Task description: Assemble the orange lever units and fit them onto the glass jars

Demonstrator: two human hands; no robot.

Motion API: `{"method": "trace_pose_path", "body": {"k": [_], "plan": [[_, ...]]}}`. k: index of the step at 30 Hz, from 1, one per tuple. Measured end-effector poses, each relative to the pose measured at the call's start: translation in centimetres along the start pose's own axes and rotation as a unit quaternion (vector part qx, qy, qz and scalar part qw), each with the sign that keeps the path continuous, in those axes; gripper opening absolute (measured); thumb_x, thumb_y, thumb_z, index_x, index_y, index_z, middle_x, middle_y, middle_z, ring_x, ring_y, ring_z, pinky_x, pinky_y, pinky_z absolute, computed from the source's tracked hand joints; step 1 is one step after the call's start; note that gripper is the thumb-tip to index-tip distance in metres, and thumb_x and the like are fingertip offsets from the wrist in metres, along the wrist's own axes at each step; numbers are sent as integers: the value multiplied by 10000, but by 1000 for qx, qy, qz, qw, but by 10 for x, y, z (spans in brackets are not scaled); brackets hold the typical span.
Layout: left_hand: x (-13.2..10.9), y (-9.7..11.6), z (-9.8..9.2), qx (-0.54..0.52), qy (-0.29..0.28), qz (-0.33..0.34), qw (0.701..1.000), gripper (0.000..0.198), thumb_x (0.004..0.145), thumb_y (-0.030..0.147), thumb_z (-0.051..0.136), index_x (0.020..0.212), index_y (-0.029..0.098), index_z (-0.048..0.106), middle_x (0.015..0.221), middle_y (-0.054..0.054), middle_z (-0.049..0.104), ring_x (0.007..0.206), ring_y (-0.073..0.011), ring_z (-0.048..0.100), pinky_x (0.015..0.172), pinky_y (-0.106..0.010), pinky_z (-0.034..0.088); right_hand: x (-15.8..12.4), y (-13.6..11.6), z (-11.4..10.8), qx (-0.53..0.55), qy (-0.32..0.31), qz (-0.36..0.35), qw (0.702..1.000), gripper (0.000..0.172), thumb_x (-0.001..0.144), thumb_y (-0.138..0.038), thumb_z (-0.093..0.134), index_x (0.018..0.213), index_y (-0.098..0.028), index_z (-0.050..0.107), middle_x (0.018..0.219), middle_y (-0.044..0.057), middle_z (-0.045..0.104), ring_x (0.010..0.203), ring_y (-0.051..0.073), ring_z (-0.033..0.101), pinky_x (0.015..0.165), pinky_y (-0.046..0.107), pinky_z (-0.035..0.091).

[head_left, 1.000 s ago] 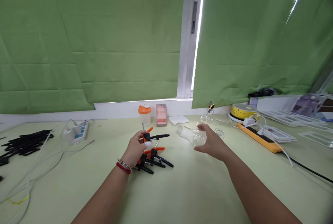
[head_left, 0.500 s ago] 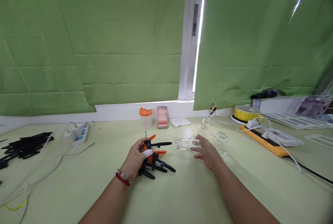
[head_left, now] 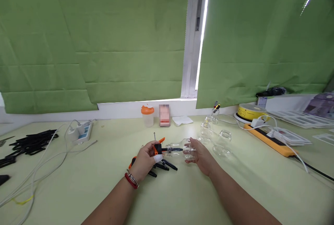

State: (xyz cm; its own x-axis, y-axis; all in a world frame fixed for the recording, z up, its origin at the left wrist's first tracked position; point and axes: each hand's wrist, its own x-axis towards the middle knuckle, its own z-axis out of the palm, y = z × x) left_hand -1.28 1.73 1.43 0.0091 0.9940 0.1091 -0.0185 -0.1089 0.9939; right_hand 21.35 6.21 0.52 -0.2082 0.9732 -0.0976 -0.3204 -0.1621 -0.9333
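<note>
My left hand (head_left: 145, 159) is closed on an orange and black clamp tool (head_left: 158, 147) whose black rod points right. My right hand (head_left: 199, 155) grips a clear glass bottle (head_left: 179, 148) lying sideways, its mouth facing the rod. The rod's tip is inside the bottle's neck. Under my left hand lies a small pile of similar black and orange tools (head_left: 159, 165) on the pale green table (head_left: 182, 197). A red cord and a metal bangle ring my left wrist.
Two more clear jars (head_left: 221, 143) stand just right of my right hand. At the back are an orange-lidded cup (head_left: 147, 115), a small box, a tissue, a yellow round device (head_left: 249, 112) and an orange power strip (head_left: 268, 138). Black parts (head_left: 28, 143), white cables and a socket strip (head_left: 79, 131) lie left.
My right hand brought the bottle down and leftward, turning its mouth to the tool. My left hand moved the tool right until the rod entered the bottle's neck.
</note>
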Motion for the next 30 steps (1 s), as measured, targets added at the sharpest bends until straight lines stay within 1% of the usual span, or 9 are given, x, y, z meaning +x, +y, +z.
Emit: {"method": "trace_pose_path", "body": {"k": [3,5,9,14,23,30], "plan": [[0,-3,0,-1,-16,0,1000,505,624,235,743,1085,198,542,954,-60,682,877,-195,646,807,-354,515,-2,1,3,-2,-9,-7,1000,357,738,-547,610,942,-261,541,971,28,556,783,186,606,536,320,557],[-1,-3,1,-4,-21,2,1000,498,620,219,745,1075,196,545,983,-65,677,880,-194,645,804,-349,520,-3,2,4,-5,-15,-8,1000,359,743,-543,609,961,-266,542,995,31,548,796,183,597,557,327,566],[-2,-2,3,-2,-29,1,1000,492,617,186,739,1070,199,550,1065,-72,662,939,-195,630,830,-340,515,-4,3,5,-8,-27,-8,1000,358,752,-533,610,979,-266,541,1027,37,527,808,175,574,599,338,580],[-1,-5,3,3,-35,9,999,498,630,190,723,1096,198,547,1047,-61,669,940,-196,633,850,-361,514,-4,2,5,-11,-25,-6,1000,373,747,-546,611,983,-264,547,1039,45,511,820,172,555,627,342,582],[0,-6,3,-4,-24,3,1000,514,597,212,756,1071,198,561,1097,-81,658,957,-218,634,843,-374,517,-6,2,8,-36,-31,-7,999,395,763,-562,581,1026,-272,529,1064,43,476,853,166,517,666,341,574],[-1,-7,3,-12,-28,7,1000,483,617,218,748,1062,200,560,1063,-63,667,909,-193,644,802,-322,523,-5,2,6,-49,-49,-14,997,460,773,-560,574,1132,-290,478,1090,48,458,891,178,517,696,354,563]]}}
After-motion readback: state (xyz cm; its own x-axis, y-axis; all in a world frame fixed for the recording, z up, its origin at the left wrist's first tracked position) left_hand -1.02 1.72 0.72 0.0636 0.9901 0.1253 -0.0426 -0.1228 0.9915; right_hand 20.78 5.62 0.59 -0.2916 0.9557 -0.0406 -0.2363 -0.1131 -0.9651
